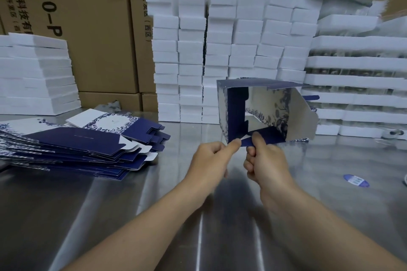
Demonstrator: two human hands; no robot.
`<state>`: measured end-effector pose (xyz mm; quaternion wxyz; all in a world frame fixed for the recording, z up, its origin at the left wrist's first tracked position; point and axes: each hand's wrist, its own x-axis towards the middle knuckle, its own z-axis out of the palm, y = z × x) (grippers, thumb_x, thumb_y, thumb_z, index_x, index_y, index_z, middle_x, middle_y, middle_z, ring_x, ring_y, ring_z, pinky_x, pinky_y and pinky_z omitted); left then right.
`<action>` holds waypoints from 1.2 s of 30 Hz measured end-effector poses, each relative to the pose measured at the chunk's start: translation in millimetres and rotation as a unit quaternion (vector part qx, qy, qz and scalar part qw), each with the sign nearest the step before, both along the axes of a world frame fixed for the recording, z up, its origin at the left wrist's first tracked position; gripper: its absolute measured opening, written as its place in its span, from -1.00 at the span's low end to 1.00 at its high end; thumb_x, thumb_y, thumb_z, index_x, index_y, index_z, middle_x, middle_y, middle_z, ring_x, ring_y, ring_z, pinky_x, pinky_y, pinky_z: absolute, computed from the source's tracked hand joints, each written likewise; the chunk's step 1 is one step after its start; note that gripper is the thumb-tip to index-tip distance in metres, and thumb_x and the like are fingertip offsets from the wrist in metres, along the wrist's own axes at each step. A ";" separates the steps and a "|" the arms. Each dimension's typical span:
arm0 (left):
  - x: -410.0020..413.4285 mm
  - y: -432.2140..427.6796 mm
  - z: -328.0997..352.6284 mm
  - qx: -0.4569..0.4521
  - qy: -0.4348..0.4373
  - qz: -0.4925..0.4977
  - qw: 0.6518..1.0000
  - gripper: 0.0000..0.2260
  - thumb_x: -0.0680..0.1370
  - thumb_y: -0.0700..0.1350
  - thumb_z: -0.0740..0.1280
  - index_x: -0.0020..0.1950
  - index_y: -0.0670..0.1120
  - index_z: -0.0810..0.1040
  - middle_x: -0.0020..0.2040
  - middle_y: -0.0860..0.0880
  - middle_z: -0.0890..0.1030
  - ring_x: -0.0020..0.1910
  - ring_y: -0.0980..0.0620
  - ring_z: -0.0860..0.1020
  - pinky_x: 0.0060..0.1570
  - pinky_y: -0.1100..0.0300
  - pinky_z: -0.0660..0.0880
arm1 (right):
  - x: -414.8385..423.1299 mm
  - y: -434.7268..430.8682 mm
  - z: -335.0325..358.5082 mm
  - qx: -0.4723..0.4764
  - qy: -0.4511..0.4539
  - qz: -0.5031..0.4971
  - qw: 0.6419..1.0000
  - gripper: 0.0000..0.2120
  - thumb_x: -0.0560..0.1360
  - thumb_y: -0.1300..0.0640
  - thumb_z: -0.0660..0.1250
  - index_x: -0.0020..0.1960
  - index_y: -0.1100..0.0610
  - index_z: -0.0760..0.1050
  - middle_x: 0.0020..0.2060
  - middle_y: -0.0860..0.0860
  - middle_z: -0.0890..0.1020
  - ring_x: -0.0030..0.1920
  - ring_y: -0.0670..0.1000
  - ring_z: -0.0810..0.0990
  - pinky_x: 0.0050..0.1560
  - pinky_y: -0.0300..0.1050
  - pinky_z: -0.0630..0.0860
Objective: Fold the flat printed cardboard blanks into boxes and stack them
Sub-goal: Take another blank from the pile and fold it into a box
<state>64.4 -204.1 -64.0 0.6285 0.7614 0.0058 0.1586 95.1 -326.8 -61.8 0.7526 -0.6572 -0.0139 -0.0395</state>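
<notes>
Head view shows the box point(264, 103) half erected, its open end toward the person, just above the steel surface point(110, 204) and in front of a wall of white foam blocks point(220, 50). Whether its lower edge rests on the surface cannot be told. The left hand point(209, 158) pinches the box's lower left corner between thumb and curled fingers point(234, 143). The right hand point(267, 163), its fingers also curled, grips the navy flap point(247, 142) that juts from the bottom edge. A loose white panel hangs open on the box's right side. The flat blanks point(72, 143) lie in a fanned pile to the left, well apart from the hands.

The step in hand looks like closing the bottom, and the task is early for this box.

- The left pinch should serve as the anchor, so the tube stays square and does not fall back into a slant.
- The flap is best bent right on its score line, not ahead of it, or the printed face may crease.
- Side flaps probably go in before the tabbed one.
- The loose right panel could catch, so it needs watching while the flap goes in.
</notes>
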 end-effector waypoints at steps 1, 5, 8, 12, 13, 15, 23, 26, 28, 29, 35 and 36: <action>0.1 -1.4 0.4 -0.025 0.014 -0.023 0.999 -0.60 0.63 0.15 0.39 -0.31 -0.03 0.44 -0.44 0.08 0.43 -0.39 0.06 0.47 -0.37 0.23 0.35 | -0.5 -0.2 0.2 0.002 0.001 -0.002 1.000 -0.57 0.71 -0.05 0.21 -0.31 0.05 0.32 -0.51 -0.06 0.31 -0.54 -0.05 0.28 -0.50 -0.21 0.23; -2.0 -4.3 4.4 -0.122 0.023 -0.071 0.990 -0.64 0.61 0.05 0.38 -0.38 0.05 0.52 -0.39 0.05 0.43 -0.38 0.08 0.50 -0.35 0.20 0.33 | -5.3 0.7 2.7 0.004 0.003 0.002 1.000 -0.57 0.71 -0.10 0.23 -0.28 0.06 0.36 -0.52 -0.07 0.34 -0.55 -0.07 0.31 -0.52 -0.23 0.26; -2.8 -4.6 5.0 -0.137 0.016 -0.077 0.987 -0.69 0.53 0.09 0.39 -0.40 0.06 0.52 -0.38 0.04 0.41 -0.37 0.06 0.50 -0.31 0.17 0.34 | -8.8 2.1 6.1 0.004 -0.004 0.005 1.000 -0.56 0.70 -0.13 0.22 -0.28 0.06 0.35 -0.52 -0.07 0.34 -0.55 -0.07 0.31 -0.55 -0.26 0.26; -4.9 -4.7 7.3 -0.150 0.010 -0.081 0.985 -0.74 0.42 0.13 0.40 -0.40 0.05 0.49 -0.36 0.02 0.40 -0.35 0.05 0.49 -0.25 0.14 0.36 | -10.7 4.4 7.8 0.006 -0.014 0.001 1.000 -0.54 0.70 -0.17 0.22 -0.27 0.07 0.35 -0.52 -0.07 0.35 -0.54 -0.07 0.32 -0.52 -0.25 0.26; -5.1 -4.8 7.2 -0.153 0.009 -0.081 0.985 -0.74 0.42 0.12 0.40 -0.40 0.05 0.49 -0.36 0.03 0.40 -0.35 0.05 0.49 -0.23 0.13 0.37 | -11.3 4.5 7.9 0.005 -0.016 0.001 1.000 -0.53 0.70 -0.18 0.22 -0.27 0.07 0.36 -0.53 -0.07 0.35 -0.54 -0.08 0.33 -0.52 -0.26 0.27; -4.8 -5.5 5.9 -0.156 0.005 -0.074 0.985 -0.74 0.45 0.09 0.40 -0.40 0.05 0.50 -0.38 0.03 0.39 -0.35 0.05 0.48 -0.21 0.11 0.38 | -12.3 4.3 8.5 0.002 -0.017 0.004 1.000 -0.52 0.70 -0.21 0.21 -0.27 0.08 0.37 -0.53 -0.08 0.37 -0.54 -0.09 0.34 -0.52 -0.26 0.28; 2.7 1.0 3.1 -0.197 0.010 -0.062 0.978 -0.68 0.54 -0.07 0.36 -0.42 0.04 0.47 -0.38 0.01 0.38 -0.39 0.05 0.43 -0.31 0.20 0.40 | -22.5 7.0 13.2 0.013 -0.019 0.069 0.997 -0.70 0.56 0.06 0.30 -0.34 0.07 0.47 -0.47 -0.01 0.47 -0.49 -0.06 0.38 -0.37 -0.15 0.32; 1.5 0.1 3.6 -0.195 0.019 -0.064 0.979 -0.77 0.47 0.00 0.38 -0.36 0.01 0.46 -0.35 -0.02 0.42 -0.35 0.03 0.43 -0.25 0.16 0.39 | -24.7 7.0 14.7 0.008 -0.031 0.088 0.996 -0.72 0.54 0.12 0.28 -0.35 0.08 0.51 -0.46 0.02 0.53 -0.49 -0.07 0.38 -0.42 -0.20 0.31; 1.1 -0.4 2.7 -0.198 0.029 -0.060 0.978 -0.75 0.46 0.01 0.38 -0.40 0.02 0.45 -0.35 -0.01 0.44 -0.38 0.07 0.43 -0.23 0.15 0.38 | -25.3 7.1 14.6 -0.002 -0.045 0.083 0.996 -0.74 0.54 0.17 0.27 -0.33 0.12 0.51 -0.47 0.02 0.52 -0.50 -0.07 0.38 -0.45 -0.23 0.28; 0.7 -0.5 2.3 -0.199 0.035 -0.062 0.977 -0.72 0.48 0.01 0.37 -0.41 0.03 0.44 -0.35 -0.01 0.44 -0.39 0.08 0.44 -0.22 0.14 0.38 | -25.5 7.4 14.0 -0.003 -0.048 0.080 0.996 -0.74 0.54 0.18 0.26 -0.33 0.12 0.50 -0.48 0.01 0.51 -0.51 -0.08 0.39 -0.47 -0.25 0.27; -0.4 -2.3 3.5 -0.166 0.021 -0.057 0.984 -0.70 0.59 -0.02 0.35 -0.34 -0.01 0.48 -0.41 0.01 0.48 -0.38 0.05 0.45 -0.12 0.06 0.38 | -26.3 10.9 11.3 -0.016 -0.043 0.095 0.994 -0.71 0.57 0.15 0.29 -0.34 0.11 0.50 -0.45 0.01 0.53 -0.52 -0.09 0.37 -0.49 -0.28 0.28; -0.2 -1.9 4.3 -0.167 0.018 -0.055 0.984 -0.70 0.60 -0.04 0.34 -0.33 -0.02 0.47 -0.42 0.00 0.47 -0.35 0.01 0.45 -0.11 0.07 0.39 | -26.4 10.6 11.7 -0.022 -0.038 0.101 0.994 -0.71 0.56 0.12 0.29 -0.34 0.09 0.51 -0.43 0.02 0.54 -0.50 -0.07 0.35 -0.47 -0.26 0.28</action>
